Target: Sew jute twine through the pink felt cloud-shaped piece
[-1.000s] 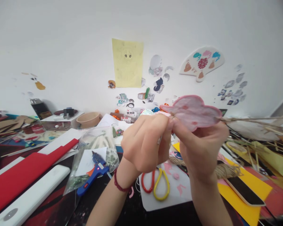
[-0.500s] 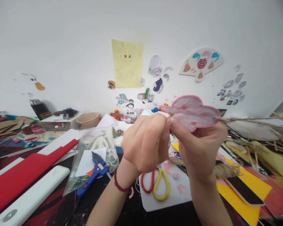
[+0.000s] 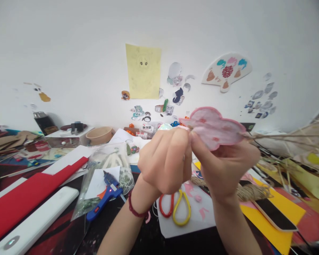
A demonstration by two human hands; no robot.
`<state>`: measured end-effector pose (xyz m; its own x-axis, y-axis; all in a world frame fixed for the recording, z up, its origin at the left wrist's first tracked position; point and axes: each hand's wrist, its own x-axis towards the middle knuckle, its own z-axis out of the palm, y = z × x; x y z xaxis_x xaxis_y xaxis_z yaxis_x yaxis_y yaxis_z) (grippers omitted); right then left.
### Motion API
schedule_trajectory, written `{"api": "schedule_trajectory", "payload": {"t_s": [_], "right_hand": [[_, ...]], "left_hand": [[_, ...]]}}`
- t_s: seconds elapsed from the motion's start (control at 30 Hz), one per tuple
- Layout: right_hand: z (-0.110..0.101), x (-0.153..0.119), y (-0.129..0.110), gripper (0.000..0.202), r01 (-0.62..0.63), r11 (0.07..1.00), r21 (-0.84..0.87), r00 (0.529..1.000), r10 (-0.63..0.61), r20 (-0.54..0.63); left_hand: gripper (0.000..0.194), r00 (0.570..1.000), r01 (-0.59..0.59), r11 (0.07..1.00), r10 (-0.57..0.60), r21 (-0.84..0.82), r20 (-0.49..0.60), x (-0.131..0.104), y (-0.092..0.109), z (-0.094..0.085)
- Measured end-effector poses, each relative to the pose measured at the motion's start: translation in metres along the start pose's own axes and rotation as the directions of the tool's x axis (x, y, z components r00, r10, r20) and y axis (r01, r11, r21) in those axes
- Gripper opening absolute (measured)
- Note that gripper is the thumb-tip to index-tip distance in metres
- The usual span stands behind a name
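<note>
Pink cloud-shaped felt piece sits raised above the cluttered black table, long axis running left to right. Right hand cradles it from beneath, fingers clamped on it. Left hand pinches its left tip, equally near. Below the felt lie red-and-yellow-handled scissors; left of it, a blue glue gun.

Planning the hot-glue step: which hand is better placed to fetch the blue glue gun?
Left hand, likely: the glue gun lies on its side, while the right hand supports the pink cloud piece.
</note>
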<state>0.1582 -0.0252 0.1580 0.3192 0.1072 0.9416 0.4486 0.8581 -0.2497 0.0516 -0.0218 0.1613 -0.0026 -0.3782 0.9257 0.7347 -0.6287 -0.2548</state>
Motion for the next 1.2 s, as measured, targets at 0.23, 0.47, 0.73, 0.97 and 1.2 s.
{"api": "schedule_trajectory", "payload": {"t_s": [0.23, 0.47, 0.73, 0.97, 1.2], "right_hand": [[0.002, -0.002, -0.001, 0.024, 0.118, 0.984, -0.133, 0.993, -0.120, -0.011], [0.004, -0.005, 0.004, 0.019, 0.165, 0.979, -0.116, 0.986, -0.165, 0.007], [0.009, -0.008, 0.009, 0.012, -0.024, 0.999, 0.027, 0.999, 0.025, -0.033], [0.010, -0.006, 0.012, 0.019, -0.096, 0.979, 0.178, 0.994, 0.104, -0.037], [0.007, -0.005, 0.009, 0.024, -0.097, 0.981, 0.170, 0.995, 0.100, -0.006]], "left_hand": [[0.007, 0.997, -0.081, 0.994, 0.081, 0.075, -0.001, -0.002, -0.002, 0.001], [0.008, 0.993, -0.117, 0.986, 0.116, 0.117, 0.013, -0.002, -0.003, 0.001], [0.010, 0.999, 0.047, 0.998, -0.047, 0.038, -0.009, -0.003, -0.002, 0.002], [0.008, 1.000, 0.013, 1.000, -0.014, -0.016, -0.017, -0.001, -0.002, -0.002], [0.006, 0.999, 0.037, 0.999, -0.037, 0.015, -0.012, -0.002, -0.001, -0.001]]}}
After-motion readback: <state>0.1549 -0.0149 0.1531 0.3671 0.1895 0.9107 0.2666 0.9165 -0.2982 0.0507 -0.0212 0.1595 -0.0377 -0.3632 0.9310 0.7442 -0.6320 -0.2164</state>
